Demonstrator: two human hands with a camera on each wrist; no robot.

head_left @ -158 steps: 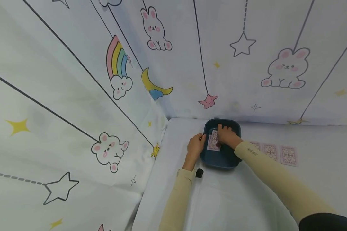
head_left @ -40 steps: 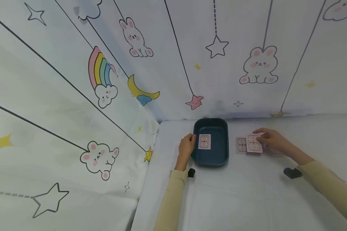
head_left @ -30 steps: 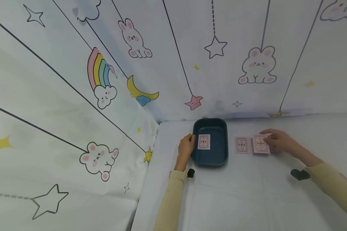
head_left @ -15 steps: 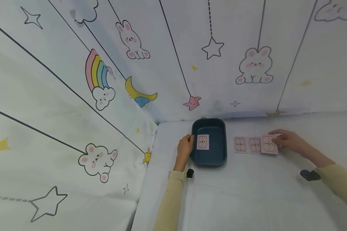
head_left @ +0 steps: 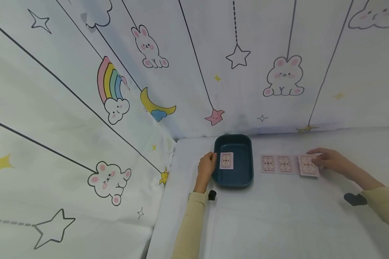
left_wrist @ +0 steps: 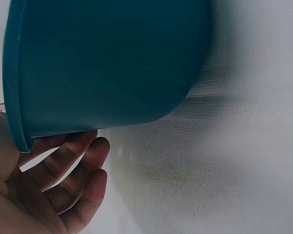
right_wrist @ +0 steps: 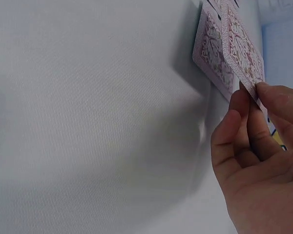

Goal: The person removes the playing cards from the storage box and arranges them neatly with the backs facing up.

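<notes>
My right hand [head_left: 332, 160] pinches a pink-patterned playing card [head_left: 309, 166] between thumb and fingers, back side up. In the right wrist view the held card [right_wrist: 241, 46] is tilted, overlapping another card [right_wrist: 215, 53] beneath it. Two more face-down playing cards [head_left: 267, 164] lie side by side to its left on the white cloth, and a third [head_left: 297, 165] is mostly covered. My left hand [head_left: 206, 166] grips the left rim of a dark teal plastic tray [head_left: 236, 181]; its fingers [left_wrist: 90, 195] curl below the rim outside. Inside the tray lies a face-down playing card [head_left: 226, 160].
A white cloth [head_left: 272, 223] covers the table. Behind and to the left stand white fabric walls [head_left: 188, 72] printed with rabbits, stars and a rainbow. Small dark devices sit by the left wrist [head_left: 212, 195] and the right wrist [head_left: 355, 199].
Earlier my right hand was inside the tray at the cards there. Over the last second it has carried the held card rightward along the row, past the middle card. The left hand stays at the rim.
</notes>
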